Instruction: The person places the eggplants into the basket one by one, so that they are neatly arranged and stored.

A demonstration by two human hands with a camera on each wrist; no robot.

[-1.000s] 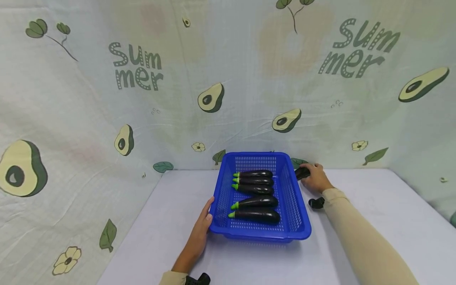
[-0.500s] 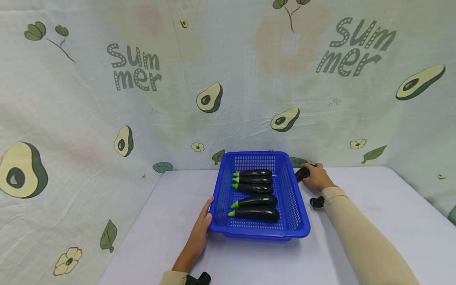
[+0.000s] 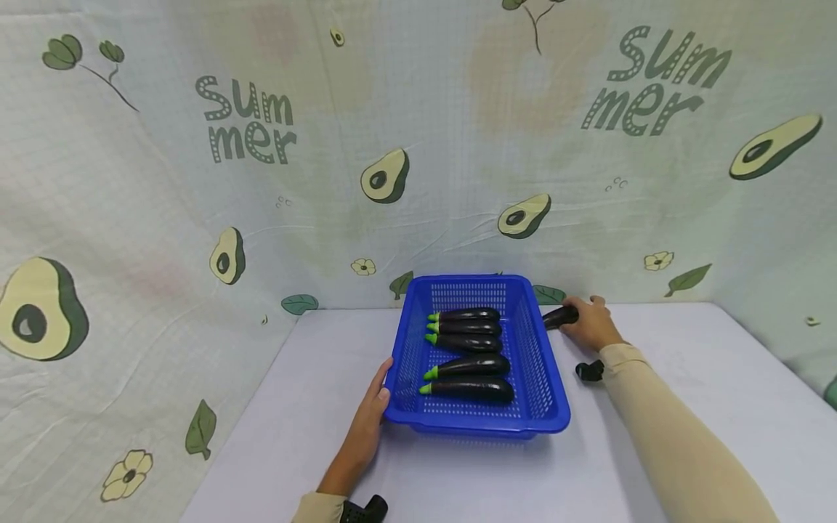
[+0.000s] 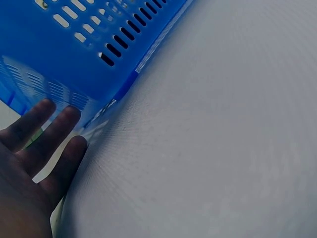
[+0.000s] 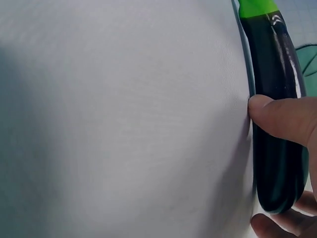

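A blue perforated basket [image 3: 480, 421] stands mid-table, and several dark eggplants [image 3: 467, 390] with green stem ends lie in it in a row. My left hand [image 3: 369, 418] is at the basket's left side, its fingertips right at the wall. In the left wrist view its fingers [image 4: 59, 126] extend fairly straight beside the blue plastic. Beyond the basket's right rim, my right hand [image 3: 591, 325] holds another eggplant [image 3: 562, 317] close over the table. The right wrist view shows the thumb [image 5: 277, 116] across this eggplant's middle and fingertips by its rounded end.
A white-covered table [image 3: 477, 479] lies under everything. Behind it hangs a pale cloth [image 3: 458, 145] printed with avocados, leaves and lettering, close to the basket's far edge. A black wrist device [image 3: 590, 371] sits below the right wrist.
My right hand has shifted slightly to the right with its eggplant, which now lies more level in the head view. The left hand and the basket have stayed put.
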